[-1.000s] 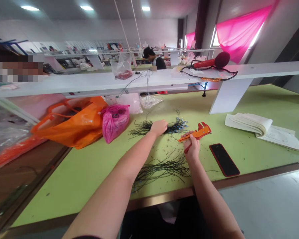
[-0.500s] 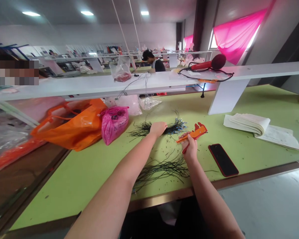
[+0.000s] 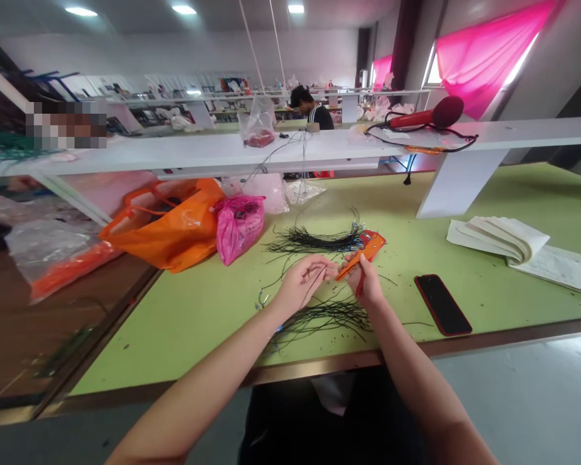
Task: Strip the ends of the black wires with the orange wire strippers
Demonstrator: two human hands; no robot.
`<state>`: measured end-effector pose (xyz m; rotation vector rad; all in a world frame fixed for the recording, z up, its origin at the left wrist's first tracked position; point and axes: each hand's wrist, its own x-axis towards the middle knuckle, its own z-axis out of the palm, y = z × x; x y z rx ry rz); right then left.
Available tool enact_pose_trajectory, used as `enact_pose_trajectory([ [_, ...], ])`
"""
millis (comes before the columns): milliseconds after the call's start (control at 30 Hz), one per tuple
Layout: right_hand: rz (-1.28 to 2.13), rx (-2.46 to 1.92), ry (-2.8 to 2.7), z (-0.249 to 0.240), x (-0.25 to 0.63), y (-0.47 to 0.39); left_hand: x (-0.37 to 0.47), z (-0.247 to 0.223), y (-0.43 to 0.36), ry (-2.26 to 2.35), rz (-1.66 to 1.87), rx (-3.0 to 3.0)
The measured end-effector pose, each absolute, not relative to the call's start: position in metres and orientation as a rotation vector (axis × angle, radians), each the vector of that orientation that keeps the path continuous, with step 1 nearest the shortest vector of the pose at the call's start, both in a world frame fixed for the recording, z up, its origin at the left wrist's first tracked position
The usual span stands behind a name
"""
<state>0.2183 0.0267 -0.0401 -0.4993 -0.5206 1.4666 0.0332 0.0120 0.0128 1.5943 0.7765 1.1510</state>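
Thin black wires are pinched in my left hand point(image 3: 306, 281), palm partly turned up, between two piles on the green table. My right hand point(image 3: 364, 281) grips an orange and red wire stripper point(image 3: 372, 248), its head pointing up and away to the right. Behind the hands lies a bundle of black wires point(image 3: 314, 240) with blue and silver tips at its right end, partly hidden by the tool. Nearer the table edge is a looser pile of black wires point(image 3: 332, 316), its left part beneath my left forearm.
A black phone point(image 3: 443, 305) and folded papers point(image 3: 501, 239) lie at right. An orange bag point(image 3: 174, 226) and pink bag point(image 3: 241, 226) stand at left. A white shelf point(image 3: 184, 153) crosses behind, holding a red hot-air tool point(image 3: 416, 119). People sit beyond.
My left hand has left the far bundle and come nearer with wires in its fingers. The wire stripper is closer to the bundle's tipped end. The view has shifted.
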Motion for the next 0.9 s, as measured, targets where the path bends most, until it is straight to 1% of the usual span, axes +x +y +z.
enact_pose_trajectory([
  [133,1.520,-0.447,-0.565,-0.038,0.213,0.020,0.013,0.008,-0.021,0.763,1.092,1.350],
  [367,1.549,-0.393,-0.566,-0.033,0.218,0.017,-0.009,-0.003,-0.041,0.797,1.051,1.011],
  [667,1.756,-0.458,-0.848,-0.038,0.205,0.004,0.027,0.000,-0.050,0.682,1.120,0.704],
  [833,1.693,-0.439,-0.848,-0.037,0.206,0.003,0.018,0.010,-0.053,0.566,0.896,0.731],
  [900,1.649,-0.433,-0.830,-0.033,0.208,0.001,0.003,0.012,-0.052,0.543,0.963,0.687],
])
